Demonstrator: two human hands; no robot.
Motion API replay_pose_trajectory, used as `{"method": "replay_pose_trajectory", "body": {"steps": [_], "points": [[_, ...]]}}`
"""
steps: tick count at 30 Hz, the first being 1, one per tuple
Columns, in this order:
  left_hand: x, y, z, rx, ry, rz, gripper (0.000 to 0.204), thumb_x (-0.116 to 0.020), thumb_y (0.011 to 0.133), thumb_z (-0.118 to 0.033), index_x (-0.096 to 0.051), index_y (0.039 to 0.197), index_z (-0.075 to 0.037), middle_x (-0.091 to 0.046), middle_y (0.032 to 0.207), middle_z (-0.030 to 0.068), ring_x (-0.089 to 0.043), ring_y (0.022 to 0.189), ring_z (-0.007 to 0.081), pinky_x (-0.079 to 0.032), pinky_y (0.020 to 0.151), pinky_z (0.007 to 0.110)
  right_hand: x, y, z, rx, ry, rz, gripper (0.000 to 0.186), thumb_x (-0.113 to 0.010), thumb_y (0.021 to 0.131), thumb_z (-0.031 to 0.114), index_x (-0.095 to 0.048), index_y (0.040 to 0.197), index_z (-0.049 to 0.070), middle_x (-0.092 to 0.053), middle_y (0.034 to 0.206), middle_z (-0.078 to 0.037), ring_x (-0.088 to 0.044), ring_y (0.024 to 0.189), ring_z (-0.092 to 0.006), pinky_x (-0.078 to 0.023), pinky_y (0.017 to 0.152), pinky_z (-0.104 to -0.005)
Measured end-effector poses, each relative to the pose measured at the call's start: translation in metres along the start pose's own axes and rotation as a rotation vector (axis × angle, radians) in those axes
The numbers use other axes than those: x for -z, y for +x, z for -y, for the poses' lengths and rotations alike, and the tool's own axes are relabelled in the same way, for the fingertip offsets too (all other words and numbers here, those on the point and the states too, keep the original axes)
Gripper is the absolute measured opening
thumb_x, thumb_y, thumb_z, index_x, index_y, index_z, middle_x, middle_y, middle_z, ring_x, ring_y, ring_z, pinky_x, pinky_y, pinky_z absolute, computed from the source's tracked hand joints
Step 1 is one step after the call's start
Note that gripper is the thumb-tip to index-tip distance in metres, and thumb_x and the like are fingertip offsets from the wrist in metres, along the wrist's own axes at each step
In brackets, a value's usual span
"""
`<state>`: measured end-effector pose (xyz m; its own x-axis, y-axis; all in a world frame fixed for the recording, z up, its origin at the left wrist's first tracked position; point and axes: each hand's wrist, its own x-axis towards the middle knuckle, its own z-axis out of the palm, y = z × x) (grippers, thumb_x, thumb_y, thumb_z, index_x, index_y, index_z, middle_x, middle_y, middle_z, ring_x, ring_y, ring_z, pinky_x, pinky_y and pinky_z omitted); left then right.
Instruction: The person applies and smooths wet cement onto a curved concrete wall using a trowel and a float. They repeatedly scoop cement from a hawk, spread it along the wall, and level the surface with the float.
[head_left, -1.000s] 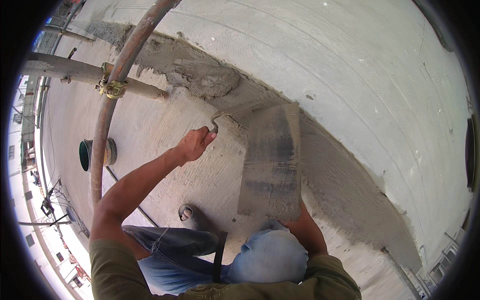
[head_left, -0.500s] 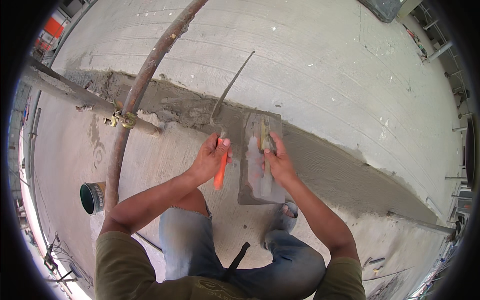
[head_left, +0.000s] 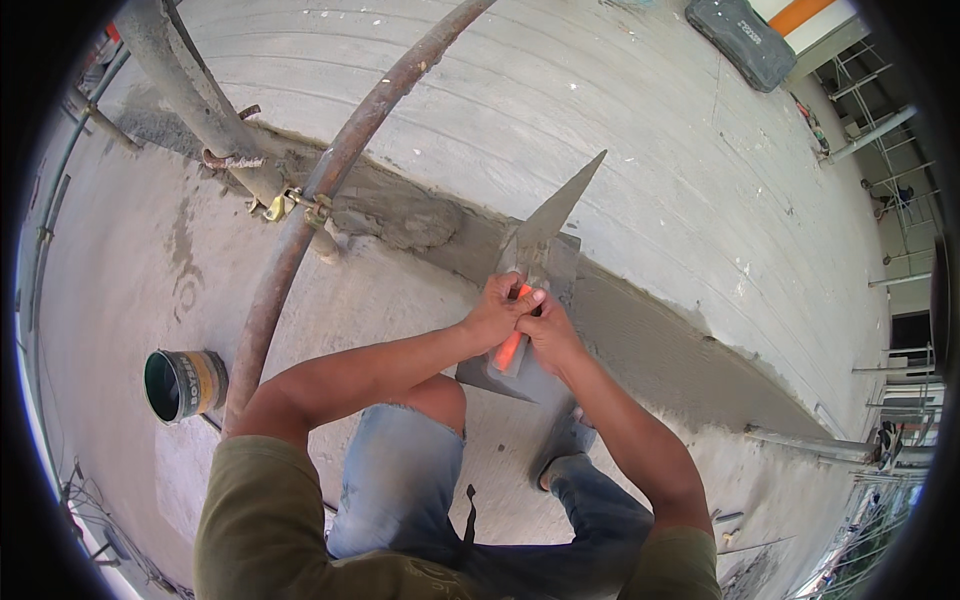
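Observation:
My left hand (head_left: 498,312) and my right hand (head_left: 549,330) are pressed together in front of me. Both grip the orange handle of a pointed trowel (head_left: 556,212), whose grey blade points up and to the right. Under the hands lies a flat grey plaster board (head_left: 535,378), held along with the trowel; I cannot tell which hand carries it. Behind them a band of wet grey mortar (head_left: 640,345) runs along the foot of a pale wall (head_left: 560,110). My knees in torn jeans are bent below.
A rusty scaffold pipe (head_left: 300,220) curves from top centre to lower left, clamped to a thicker grey pipe (head_left: 200,100). A small tin can (head_left: 183,384) lies on the concrete at left. A dark case (head_left: 741,40) sits at top right. More pipes lie at right.
My hands have come together: before, the left held the trowel and the right the board, apart. The trowel blade now points up and right. A second earlier the left hand was spreading mortar on the wall.

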<state>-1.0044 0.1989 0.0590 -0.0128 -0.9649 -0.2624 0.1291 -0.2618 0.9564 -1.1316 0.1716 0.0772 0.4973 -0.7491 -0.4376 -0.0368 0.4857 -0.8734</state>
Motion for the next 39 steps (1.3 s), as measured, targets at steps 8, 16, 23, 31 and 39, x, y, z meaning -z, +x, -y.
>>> {"method": "replay_pose_trajectory", "body": {"steps": [8,16,23,31,39], "points": [[0.068,-0.005,-0.025,0.054,-0.040,0.141,0.033,-0.035,0.085,-0.001,-0.046,0.116,0.003,-0.053,0.112,0.0125,-0.051,0.105,0.0189,-0.040,0.093,0.031,-0.059,0.033,-0.012,0.137,0.398,0.016,0.038,-0.051,0.070,-0.008,-0.049,0.107,0.000,-0.055,0.093,-0.007,-0.053,0.087,-0.0154,-0.044,0.075,-0.0279],[0.131,-0.030,-0.050,-0.231,0.710,0.142,0.044,-0.050,0.079,0.003,-0.042,0.122,0.006,-0.056,0.113,0.0199,-0.055,0.108,0.0292,-0.042,0.092,0.036,-0.119,0.047,-0.009,0.152,0.459,0.031,0.032,-0.049,0.060,-0.006,-0.049,0.091,0.001,-0.046,0.080,-0.004,-0.046,0.073,-0.0142,-0.040,0.060,-0.0295],[0.170,-0.016,-0.049,-0.272,0.898,-0.016,0.045,-0.052,0.076,0.002,-0.045,0.121,0.007,-0.059,0.105,0.0257,-0.058,0.103,0.0346,-0.044,0.087,0.038,-0.148,0.047,0.006,0.105,0.424,0.066,0.026,-0.051,0.059,-0.004,-0.045,0.083,0.004,-0.041,0.077,-0.002,-0.042,0.068,-0.0126,-0.037,0.056,-0.0281],[0.214,0.002,-0.015,-0.100,0.576,-0.134,0.030,-0.049,0.084,-0.008,-0.050,0.112,0.003,-0.054,0.078,0.0056,-0.050,0.063,0.0163,-0.043,0.058,0.031,-0.066,-0.001,0.080,0.143,0.270,-0.136,0.030,-0.048,0.075,-0.007,-0.037,0.100,0.004,-0.058,0.098,-0.018,-0.057,0.062,-0.0166,-0.048,0.050,-0.0318],[0.163,0.000,-0.057,-0.088,0.326,-0.280,0.038,-0.053,0.092,-0.039,-0.053,0.103,-0.003,-0.039,0.067,-0.0043,-0.035,0.054,0.0053,-0.030,0.046,0.023,0.051,-0.041,0.016,-0.117,0.006,-0.614,0.007,-0.051,0.077,0.006,-0.046,0.080,0.002,-0.048,0.062,-0.006,-0.045,0.043,-0.0148,-0.037,0.038,-0.0323]]}}
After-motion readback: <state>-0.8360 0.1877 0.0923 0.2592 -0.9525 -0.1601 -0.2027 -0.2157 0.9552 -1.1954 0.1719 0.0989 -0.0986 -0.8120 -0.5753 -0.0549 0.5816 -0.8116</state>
